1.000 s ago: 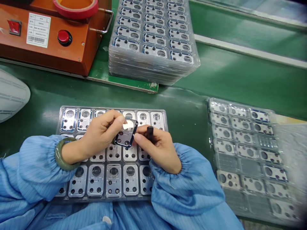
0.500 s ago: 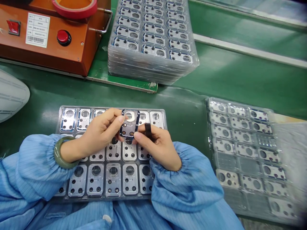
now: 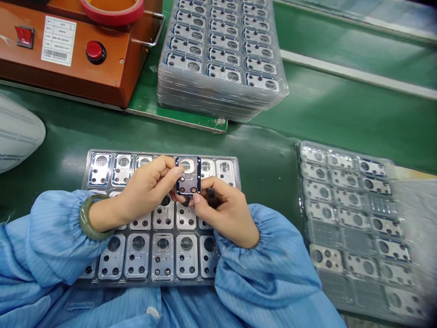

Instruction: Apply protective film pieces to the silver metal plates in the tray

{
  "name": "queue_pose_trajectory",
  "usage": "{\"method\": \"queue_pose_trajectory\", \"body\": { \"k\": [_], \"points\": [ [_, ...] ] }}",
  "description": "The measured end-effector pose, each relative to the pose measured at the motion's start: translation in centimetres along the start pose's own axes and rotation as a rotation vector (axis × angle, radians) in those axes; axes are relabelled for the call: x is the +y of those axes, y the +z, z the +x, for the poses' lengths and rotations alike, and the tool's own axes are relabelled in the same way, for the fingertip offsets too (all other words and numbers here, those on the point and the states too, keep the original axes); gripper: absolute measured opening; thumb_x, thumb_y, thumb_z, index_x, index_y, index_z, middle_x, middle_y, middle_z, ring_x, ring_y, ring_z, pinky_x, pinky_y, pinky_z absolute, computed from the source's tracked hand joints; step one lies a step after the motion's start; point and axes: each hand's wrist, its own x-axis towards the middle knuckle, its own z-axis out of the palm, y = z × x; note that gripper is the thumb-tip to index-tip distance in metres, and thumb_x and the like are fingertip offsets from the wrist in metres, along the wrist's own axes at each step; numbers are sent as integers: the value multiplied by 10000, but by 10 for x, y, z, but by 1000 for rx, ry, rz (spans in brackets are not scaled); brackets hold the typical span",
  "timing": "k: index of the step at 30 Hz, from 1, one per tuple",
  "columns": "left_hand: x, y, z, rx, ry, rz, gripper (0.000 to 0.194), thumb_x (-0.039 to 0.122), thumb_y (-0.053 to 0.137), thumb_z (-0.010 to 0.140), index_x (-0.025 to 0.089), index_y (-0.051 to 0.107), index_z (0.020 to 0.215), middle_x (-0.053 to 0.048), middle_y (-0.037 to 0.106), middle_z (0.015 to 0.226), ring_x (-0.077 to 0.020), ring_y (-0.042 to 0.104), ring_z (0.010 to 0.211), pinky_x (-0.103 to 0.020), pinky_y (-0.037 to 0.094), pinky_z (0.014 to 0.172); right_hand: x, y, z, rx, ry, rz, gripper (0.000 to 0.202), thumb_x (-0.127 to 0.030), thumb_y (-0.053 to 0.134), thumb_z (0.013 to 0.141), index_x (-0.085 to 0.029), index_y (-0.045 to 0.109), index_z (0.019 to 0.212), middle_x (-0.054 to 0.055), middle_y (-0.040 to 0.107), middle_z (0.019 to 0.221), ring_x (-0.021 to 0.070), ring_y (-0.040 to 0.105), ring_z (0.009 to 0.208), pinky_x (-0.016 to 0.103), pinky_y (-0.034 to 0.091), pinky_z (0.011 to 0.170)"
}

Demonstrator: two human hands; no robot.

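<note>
A flat rectangular metal plate (image 3: 188, 175) with a dark blue rim, one large round opening and smaller holes is held upright above a clear tray. My left hand (image 3: 145, 189) pinches its left edge between thumb and fingers. Closed at the lower right corner of the plate, my right hand (image 3: 227, 209) has its thumb against or very near that corner. A small black object (image 3: 211, 196) pokes out between the right fingers; its kind cannot be made out. Beneath both hands lies the clear plastic tray (image 3: 164, 283), filled with rows of similar plates, some covered by my hands and sleeves.
A tall stack of loaded trays (image 3: 221, 102) stands at the back. To the right lies another partly filled tray (image 3: 302, 214) beside crumpled clear plastic (image 3: 418, 218). An orange machine (image 3: 102, 84) with a red button and a red tape roll (image 3: 116, 17) occupies the back left.
The black object in my right hand has tipped and now shows shorter. The plate stays between my hands, turned slightly more upright. The whole view has shifted a little.
</note>
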Motion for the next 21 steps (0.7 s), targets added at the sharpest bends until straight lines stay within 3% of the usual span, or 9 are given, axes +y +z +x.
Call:
{"method": "queue_pose_trajectory", "body": {
  "k": [3, 8, 11, 15, 21],
  "points": [
    [-1, 0, 1, -6, 16, 22, 145, 307, 473, 921, 192, 475, 832, 56, 633, 556, -116, 684, 536, -180, 529, 507, 0, 2, 0, 41, -33, -64, 45, -182, 548, 697, -194, 529, 737, -53, 510, 551, 77, 415, 465, 210, 350, 454],
    [-2, 0, 2, -7, 13, 41, 144, 305, 469, 929, 192, 472, 840, 50, 663, 576, -109, 694, 566, -175, 544, 557, 1, -1, 0, 18, -36, -63, 47, -202, 551, 724, -187, 548, 769, -26, 578, 618, 94, 492, 510, 222, 395, 494],
    [-1, 0, 3, 5, -47, 9, 157, 319, 479, 925, 189, 472, 836, 52, 647, 559, -117, 697, 561, -166, 543, 524, 2, -3, 3, 15, -26, -41, 78, -257, 554, 785, -183, 574, 803, -18, 590, 627, 104, 506, 532, 232, 409, 514],
    [-5, -2, 5, -16, -149, -38, 214, 387, 514, 901, 179, 493, 856, 45, 626, 553, -135, 699, 553, -166, 547, 492, 2, -1, 6, 104, 21, -47, 178, -364, 581, 820, -187, 599, 826, -26, 567, 611, 109, 507, 546, 235, 411, 528],
    [-10, -2, 8, 58, -169, -150, 372, 394, 561, 870, 197, 403, 1143, 33, 639, 671, -149, 685, 554, -253, 595, 511, 2, -5, 7, 209, 167, -156, 238, -407, 586, 811, -185, 585, 726, -18, 578, 583, 122, 519, 531, 246, 402, 527]
  ]
}}
